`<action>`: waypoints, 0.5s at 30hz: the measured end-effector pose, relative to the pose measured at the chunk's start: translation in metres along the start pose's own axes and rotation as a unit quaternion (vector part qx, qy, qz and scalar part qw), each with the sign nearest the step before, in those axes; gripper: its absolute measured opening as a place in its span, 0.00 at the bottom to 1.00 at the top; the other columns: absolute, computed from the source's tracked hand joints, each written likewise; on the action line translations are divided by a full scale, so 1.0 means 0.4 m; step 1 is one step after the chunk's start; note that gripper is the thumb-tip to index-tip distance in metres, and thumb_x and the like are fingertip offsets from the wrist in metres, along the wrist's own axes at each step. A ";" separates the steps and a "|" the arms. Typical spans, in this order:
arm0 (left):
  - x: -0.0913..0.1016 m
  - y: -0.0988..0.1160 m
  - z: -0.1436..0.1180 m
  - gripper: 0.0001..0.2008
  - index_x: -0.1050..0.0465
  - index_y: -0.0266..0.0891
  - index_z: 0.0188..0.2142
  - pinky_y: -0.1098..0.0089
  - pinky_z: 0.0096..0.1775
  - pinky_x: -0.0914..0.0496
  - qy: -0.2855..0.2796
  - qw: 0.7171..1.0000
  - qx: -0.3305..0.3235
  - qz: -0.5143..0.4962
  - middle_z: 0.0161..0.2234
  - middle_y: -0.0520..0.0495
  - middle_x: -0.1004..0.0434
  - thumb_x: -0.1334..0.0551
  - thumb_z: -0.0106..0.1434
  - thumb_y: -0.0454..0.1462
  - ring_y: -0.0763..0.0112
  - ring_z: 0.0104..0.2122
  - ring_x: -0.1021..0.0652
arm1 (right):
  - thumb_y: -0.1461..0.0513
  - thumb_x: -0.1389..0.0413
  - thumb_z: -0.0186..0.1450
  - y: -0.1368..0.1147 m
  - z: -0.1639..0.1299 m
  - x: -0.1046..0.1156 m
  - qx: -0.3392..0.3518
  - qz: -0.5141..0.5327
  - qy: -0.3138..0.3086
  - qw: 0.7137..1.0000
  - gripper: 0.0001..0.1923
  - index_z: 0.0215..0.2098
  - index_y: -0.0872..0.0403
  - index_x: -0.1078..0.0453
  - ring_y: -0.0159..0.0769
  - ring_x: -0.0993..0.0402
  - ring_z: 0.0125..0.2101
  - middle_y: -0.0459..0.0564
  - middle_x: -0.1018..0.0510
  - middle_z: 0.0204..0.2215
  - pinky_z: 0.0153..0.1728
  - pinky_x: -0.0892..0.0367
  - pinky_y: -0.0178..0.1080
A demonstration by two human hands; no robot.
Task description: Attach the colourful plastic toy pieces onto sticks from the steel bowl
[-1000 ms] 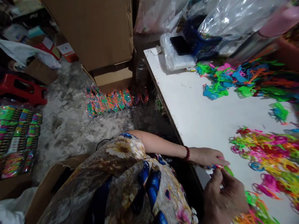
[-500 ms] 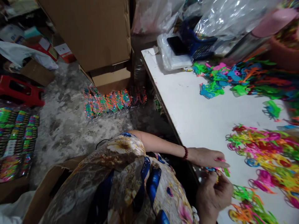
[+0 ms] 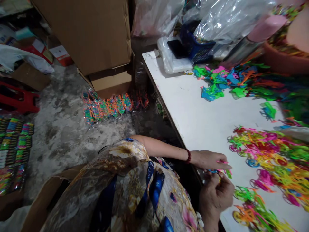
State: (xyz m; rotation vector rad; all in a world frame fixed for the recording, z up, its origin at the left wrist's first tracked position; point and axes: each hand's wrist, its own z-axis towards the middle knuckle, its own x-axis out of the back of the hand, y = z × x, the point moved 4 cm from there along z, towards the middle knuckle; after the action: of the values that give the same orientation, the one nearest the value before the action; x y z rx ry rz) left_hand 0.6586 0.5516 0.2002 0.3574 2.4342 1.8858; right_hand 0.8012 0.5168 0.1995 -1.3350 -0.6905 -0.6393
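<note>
At the near edge of the white table, my left hand, with a red bead bracelet at its wrist, closes on small coloured plastic pieces, pink and green ones showing by its fingertips. Just below it, my right hand is pinched, thumb against fingers, on a small piece with blue and yellow bits; its exact kind is hidden by the fingers. The two hands nearly meet. To their right lie a pile of bright plastic toy pieces and a smaller green and orange pile.
Further back are more plastic pieces, a dark phone on clear bags, a blue basket, a pink-capped bottle and an orange tub. A large cardboard box and bagged bundles are on the floor.
The whole view has shifted slightly, so the table things appear further left. Both hands keep about the same pose, close together on the small pieces.
</note>
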 end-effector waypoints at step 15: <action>0.009 0.010 -0.016 0.10 0.32 0.40 0.39 0.72 0.37 0.34 0.007 1.000 0.013 0.000 0.29 0.54 0.29 0.40 0.66 0.44 0.70 0.32 0.26 | 0.47 0.51 0.64 0.004 0.001 -0.002 0.002 -0.034 -0.011 0.999 0.20 0.45 0.51 0.29 0.56 0.23 0.40 0.58 0.22 0.37 0.40 0.31 0.52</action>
State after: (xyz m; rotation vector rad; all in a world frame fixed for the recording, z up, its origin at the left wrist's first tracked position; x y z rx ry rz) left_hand 0.6545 0.5473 0.2060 0.3455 2.4710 1.8641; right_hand 0.8018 0.5176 0.1977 -1.3212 -0.7576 -0.6791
